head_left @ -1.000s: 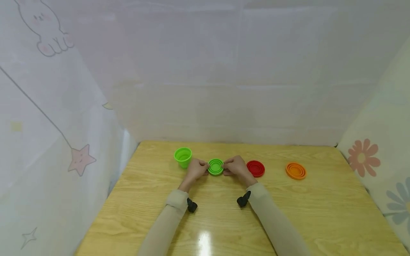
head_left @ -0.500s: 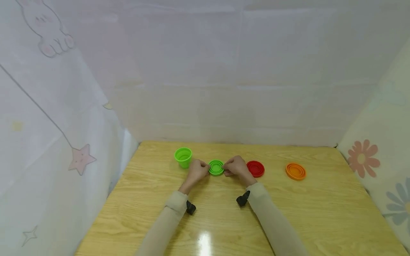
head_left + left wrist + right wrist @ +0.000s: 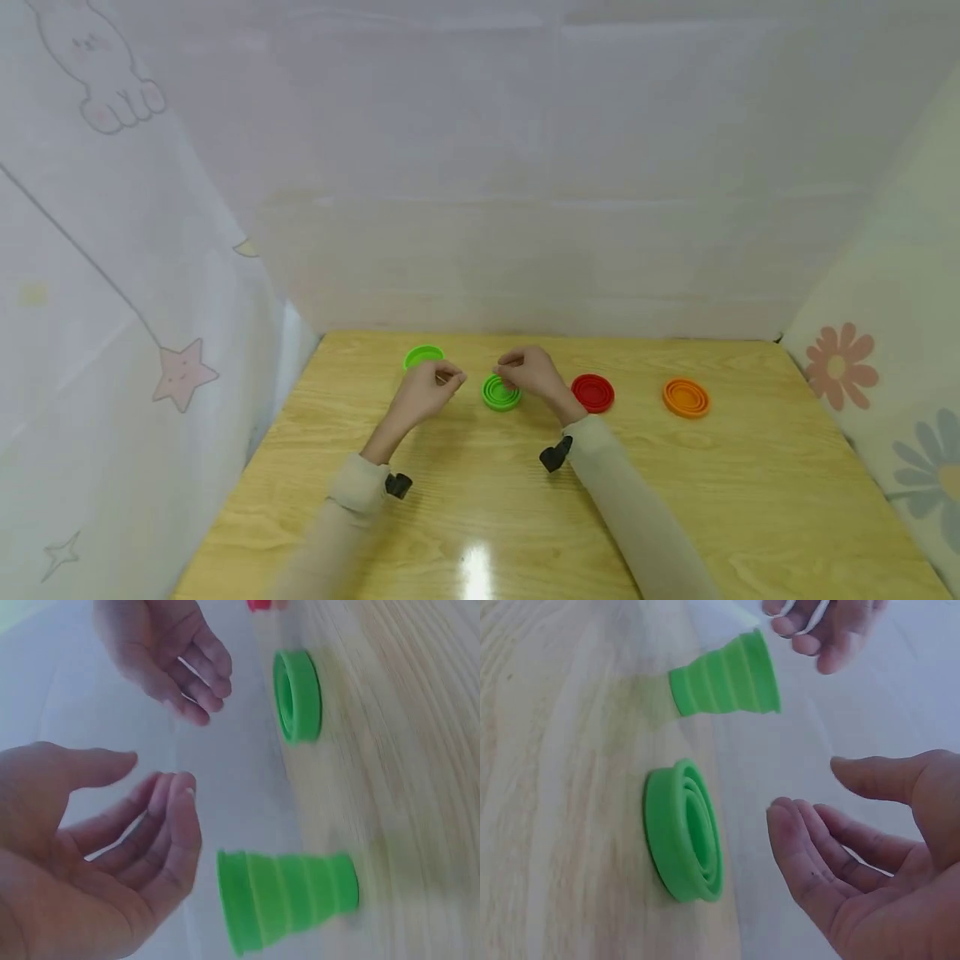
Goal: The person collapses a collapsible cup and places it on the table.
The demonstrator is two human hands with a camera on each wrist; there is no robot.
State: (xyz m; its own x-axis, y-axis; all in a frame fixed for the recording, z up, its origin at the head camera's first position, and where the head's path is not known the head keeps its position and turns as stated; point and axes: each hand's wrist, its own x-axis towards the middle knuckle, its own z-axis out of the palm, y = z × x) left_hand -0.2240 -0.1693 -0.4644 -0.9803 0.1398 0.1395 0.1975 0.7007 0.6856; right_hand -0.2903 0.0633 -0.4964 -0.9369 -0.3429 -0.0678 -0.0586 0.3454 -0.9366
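Observation:
A collapsed green silicone cup (image 3: 500, 395) lies flat on the table, its rings nested. My right hand (image 3: 531, 372) is just above and to the right of it, thumb and fingers apart with nothing between them in the right wrist view. My left hand (image 3: 425, 392) is raised over the table to the left, its fingers loosely bent and holding nothing. Beyond the left hand stands an extended green cup (image 3: 289, 896), upright with its mouth up; the hand partly hides it in the head view.
To the right of the right hand lies a collapsed red cup (image 3: 592, 393), and farther right a collapsed orange cup (image 3: 686, 398). The wooden table (image 3: 480, 483) ends at a pale cloth backdrop (image 3: 480, 208) behind and at both sides.
Both hands have let go of the collapsed green cup's rim and lifted. The left hand has moved left, in front of the extended cup; the right hand has risen slightly and shifted left.

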